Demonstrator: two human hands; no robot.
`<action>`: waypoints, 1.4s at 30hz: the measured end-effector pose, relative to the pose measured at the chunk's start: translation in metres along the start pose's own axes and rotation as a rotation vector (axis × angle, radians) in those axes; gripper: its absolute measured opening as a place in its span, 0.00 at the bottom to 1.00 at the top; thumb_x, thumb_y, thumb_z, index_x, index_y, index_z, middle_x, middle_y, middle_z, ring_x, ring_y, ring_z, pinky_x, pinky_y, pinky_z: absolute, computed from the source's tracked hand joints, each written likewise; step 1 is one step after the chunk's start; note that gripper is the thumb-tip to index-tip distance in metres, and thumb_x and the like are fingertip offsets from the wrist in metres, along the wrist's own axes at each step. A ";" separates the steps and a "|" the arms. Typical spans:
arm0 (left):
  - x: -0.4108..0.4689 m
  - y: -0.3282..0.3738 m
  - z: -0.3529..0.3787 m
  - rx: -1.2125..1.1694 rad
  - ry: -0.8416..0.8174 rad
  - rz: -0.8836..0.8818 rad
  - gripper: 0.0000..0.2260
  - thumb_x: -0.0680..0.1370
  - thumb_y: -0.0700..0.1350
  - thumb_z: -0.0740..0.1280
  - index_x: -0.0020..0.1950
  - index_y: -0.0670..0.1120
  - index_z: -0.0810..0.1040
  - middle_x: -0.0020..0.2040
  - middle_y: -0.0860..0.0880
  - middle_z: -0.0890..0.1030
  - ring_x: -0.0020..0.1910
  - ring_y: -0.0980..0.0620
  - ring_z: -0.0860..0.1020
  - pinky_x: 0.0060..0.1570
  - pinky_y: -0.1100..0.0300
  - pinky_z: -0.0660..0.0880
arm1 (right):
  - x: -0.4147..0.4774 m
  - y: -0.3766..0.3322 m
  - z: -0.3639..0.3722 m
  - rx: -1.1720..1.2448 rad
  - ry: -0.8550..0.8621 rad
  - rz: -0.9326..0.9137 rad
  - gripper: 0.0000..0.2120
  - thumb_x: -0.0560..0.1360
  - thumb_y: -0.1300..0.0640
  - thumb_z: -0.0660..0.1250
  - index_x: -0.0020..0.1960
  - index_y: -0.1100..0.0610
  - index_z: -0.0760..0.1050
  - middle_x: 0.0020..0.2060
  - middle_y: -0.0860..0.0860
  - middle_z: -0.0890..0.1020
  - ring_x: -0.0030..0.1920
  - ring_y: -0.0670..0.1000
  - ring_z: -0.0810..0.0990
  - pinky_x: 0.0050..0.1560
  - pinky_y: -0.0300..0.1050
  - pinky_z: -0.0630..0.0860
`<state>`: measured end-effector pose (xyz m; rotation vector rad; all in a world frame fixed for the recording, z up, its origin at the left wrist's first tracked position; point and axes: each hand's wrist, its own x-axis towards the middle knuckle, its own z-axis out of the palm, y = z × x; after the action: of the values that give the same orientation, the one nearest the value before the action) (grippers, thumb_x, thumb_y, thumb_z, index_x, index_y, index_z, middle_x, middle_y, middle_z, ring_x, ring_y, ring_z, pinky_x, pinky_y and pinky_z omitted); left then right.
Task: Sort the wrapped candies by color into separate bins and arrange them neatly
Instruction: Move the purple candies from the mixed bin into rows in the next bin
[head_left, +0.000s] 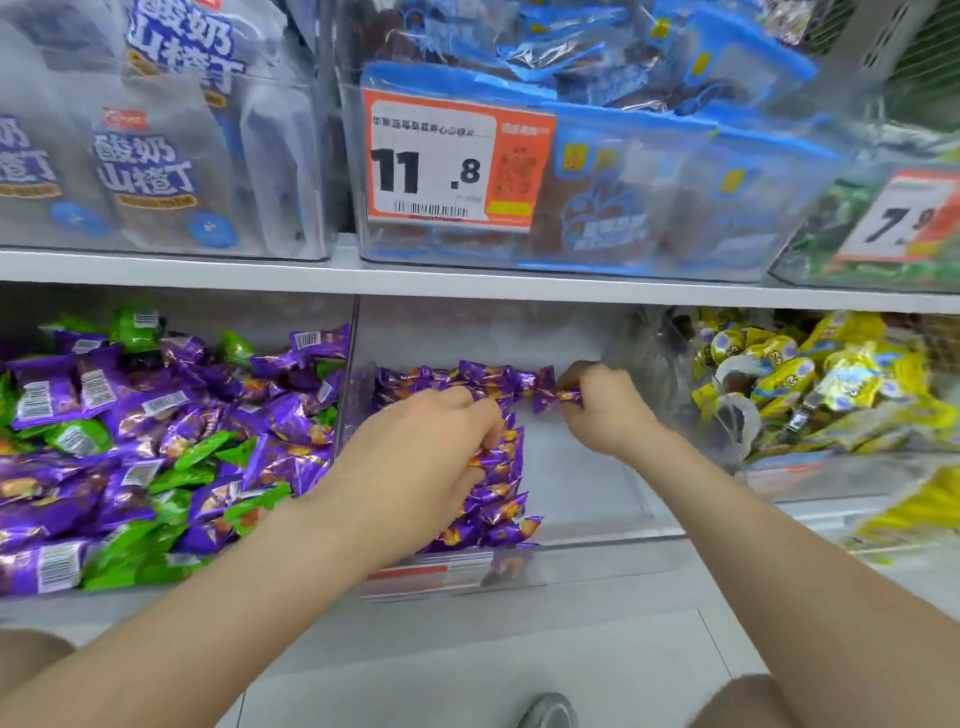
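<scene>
Both hands are in the clear middle bin (597, 499): left hand (421, 457) on purple candies (498, 467), right hand (597, 405) pinching one candy (550, 395).

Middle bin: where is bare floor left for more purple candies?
There is bare floor between the purple candies and the bin's right wall, in front of the right hand. The mixed heap in the left bin is crowded.

We found three bins side by side under the shelf board (467, 283). The left bin (234, 314) and right bin (641, 364) were heaped; in the middle bin (582, 483), candies (498, 379) lay along the back and left side only.
</scene>
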<state>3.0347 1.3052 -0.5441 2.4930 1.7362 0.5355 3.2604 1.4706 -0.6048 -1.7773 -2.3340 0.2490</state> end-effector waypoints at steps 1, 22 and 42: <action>0.002 0.002 0.001 0.010 -0.015 -0.012 0.10 0.81 0.51 0.69 0.60 0.56 0.72 0.57 0.56 0.74 0.59 0.51 0.75 0.55 0.52 0.75 | 0.003 -0.002 0.003 0.014 0.011 -0.014 0.14 0.72 0.63 0.70 0.57 0.56 0.82 0.54 0.57 0.85 0.57 0.63 0.81 0.55 0.50 0.79; 0.002 0.002 0.007 0.041 -0.043 -0.047 0.10 0.82 0.53 0.67 0.62 0.59 0.72 0.59 0.58 0.75 0.61 0.53 0.76 0.55 0.52 0.77 | 0.026 -0.019 0.019 0.208 0.013 0.101 0.32 0.72 0.52 0.78 0.70 0.59 0.67 0.51 0.55 0.81 0.56 0.59 0.81 0.45 0.44 0.73; -0.002 -0.006 0.004 -0.069 -0.001 -0.077 0.10 0.81 0.52 0.70 0.61 0.57 0.76 0.55 0.57 0.76 0.55 0.52 0.78 0.55 0.52 0.77 | 0.032 -0.012 0.024 0.167 0.146 0.031 0.19 0.69 0.50 0.82 0.55 0.56 0.81 0.46 0.55 0.85 0.47 0.58 0.83 0.46 0.48 0.81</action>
<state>3.0296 1.3064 -0.5500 2.3688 1.7734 0.5771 3.2345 1.4980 -0.6231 -1.6932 -2.1207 0.2989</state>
